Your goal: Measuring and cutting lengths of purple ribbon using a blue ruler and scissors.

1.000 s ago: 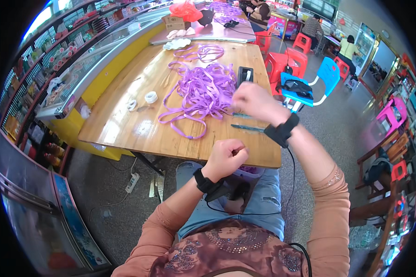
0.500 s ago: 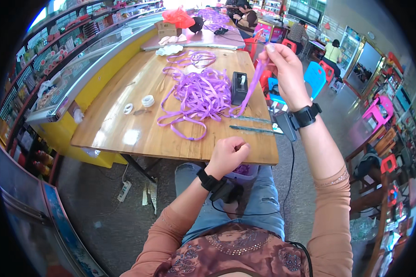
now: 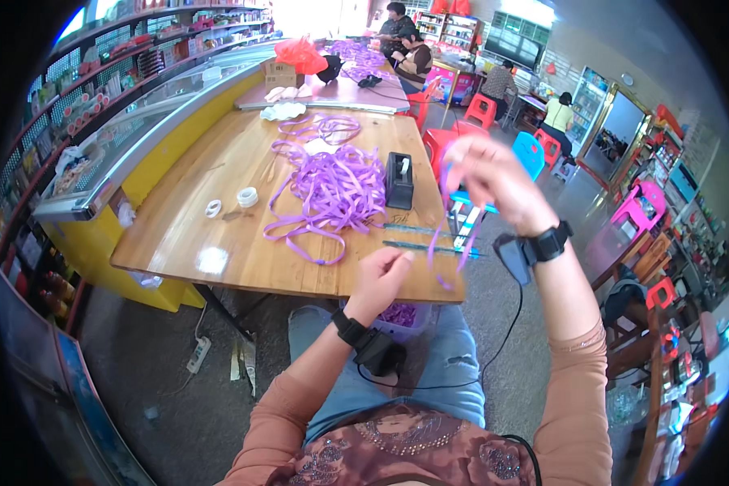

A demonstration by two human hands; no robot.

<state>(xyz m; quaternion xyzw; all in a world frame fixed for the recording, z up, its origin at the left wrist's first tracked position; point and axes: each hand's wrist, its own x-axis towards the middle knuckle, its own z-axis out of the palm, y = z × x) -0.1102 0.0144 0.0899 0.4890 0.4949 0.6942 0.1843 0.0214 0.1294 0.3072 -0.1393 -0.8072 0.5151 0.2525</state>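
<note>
A purple ribbon dangles from my right hand, which is raised beyond the right edge of the table. Motion blurs this hand, but its fingers are bent around the ribbon. My left hand is closed at the table's near edge; whatever lies inside its fingers is hidden. Ahead of it spreads a tangled heap of purple ribbons. A black tape dispenser stands just right of the heap. Two thin dark strips lie between the dispenser and the near edge.
White tape rolls sit left of the heap on the wooden table. Below the near edge is a tub of purple pieces. Red stools and a blue chair stand to the right. Other people sit farther back.
My right hand has lowered somewhat, and the ribbon it holds has come away from the heap and now hangs by the table's right edge. The whole view has shifted slightly.
</note>
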